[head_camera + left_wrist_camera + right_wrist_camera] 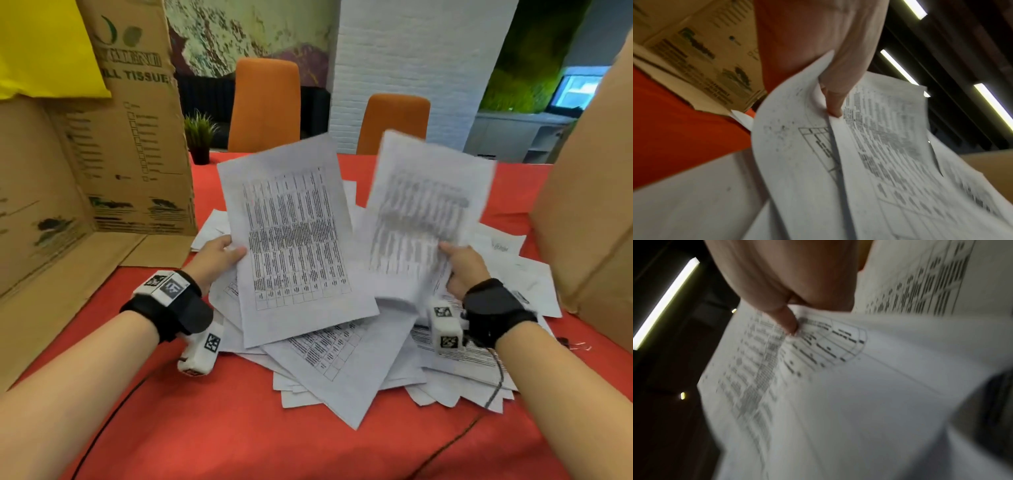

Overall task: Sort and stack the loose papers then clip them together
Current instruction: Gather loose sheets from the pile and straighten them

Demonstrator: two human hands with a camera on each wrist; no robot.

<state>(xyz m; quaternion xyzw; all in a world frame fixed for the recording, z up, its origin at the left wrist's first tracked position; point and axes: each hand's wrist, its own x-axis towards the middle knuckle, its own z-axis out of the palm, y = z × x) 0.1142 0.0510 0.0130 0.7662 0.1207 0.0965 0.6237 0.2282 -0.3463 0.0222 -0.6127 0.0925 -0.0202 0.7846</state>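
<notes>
A loose heap of printed papers (342, 363) lies spread on the red tablecloth (222, 428). My left hand (219, 255) pinches the left edge of a sheet printed with a table (294, 240), raised above the heap. The left wrist view shows that hand (835, 99) with its thumb pressed on the held sheets (869, 146). My right hand (459, 263) pinches the lower right of a second, blurred sheet (421, 219), also lifted. Seen from the right wrist, my right hand (789, 324) has its thumb on that paper (838, 386). A small black clip (565, 342) lies on the cloth at the right.
A tall printed cardboard box (137, 130) stands at the left with its flap on the table. Another cardboard wall (589, 205) rises at the right. A small potted plant (199, 138) and two orange chairs (263, 102) sit beyond the far edge.
</notes>
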